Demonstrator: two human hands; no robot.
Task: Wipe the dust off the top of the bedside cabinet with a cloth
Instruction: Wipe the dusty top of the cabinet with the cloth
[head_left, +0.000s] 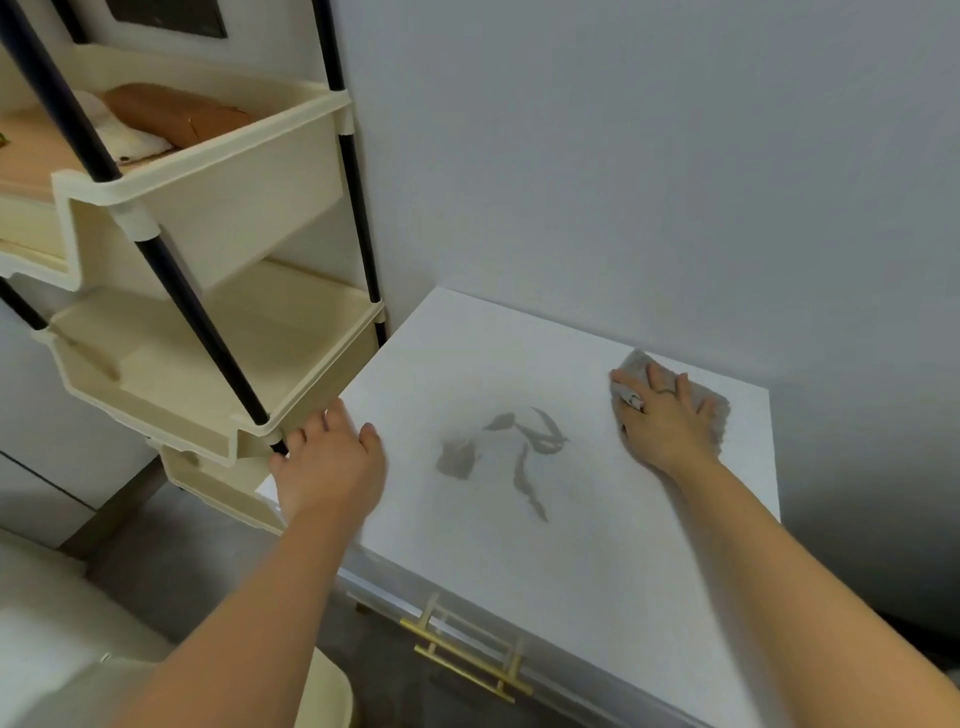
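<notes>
Pressing right hand (665, 421) flat on cloth (709, 408); left hand (327, 462) relaxed.

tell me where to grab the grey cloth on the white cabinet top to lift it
The grey fuzzy cloth lies flat on the white cabinet top under the flat right hand. Probably best: pinch its free right edge, which sticks out past the fingers, from above. It is limp and flat, with no raised part, so bunch that edge into the grip.
</notes>
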